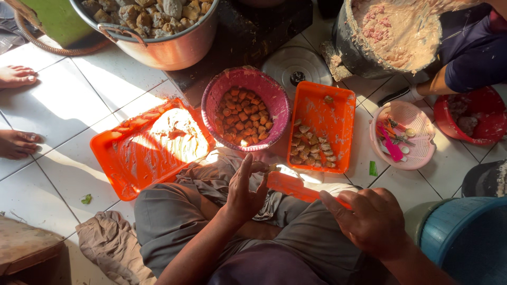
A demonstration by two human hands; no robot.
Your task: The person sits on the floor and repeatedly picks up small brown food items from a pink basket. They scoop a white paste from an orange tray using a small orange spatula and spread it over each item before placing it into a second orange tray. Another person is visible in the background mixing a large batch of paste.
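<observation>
Head view: person sits cross-legged on white tile floor [79, 100]. Left hand [245, 190] raised over lap, fingertips pinched together on a small pale food piece [272, 168], just off the near edge of the orange tray [338, 105]. Right hand [369, 219] lies on right knee, fingers closed around end of a flat orange tool [296, 187] that slants toward the left hand. Orange tray holds stuffed pieces in its near-left corner, far half bare. Pink basket [274, 95] of brown cubes touches the tray's left edge. Big orange tray [142, 158], smeared, sits left of the basket. Pink strainer [422, 153] to the right, narrow tile gap between. Blue bucket [465, 237] close beside right knee. Open tiles far left.
</observation>
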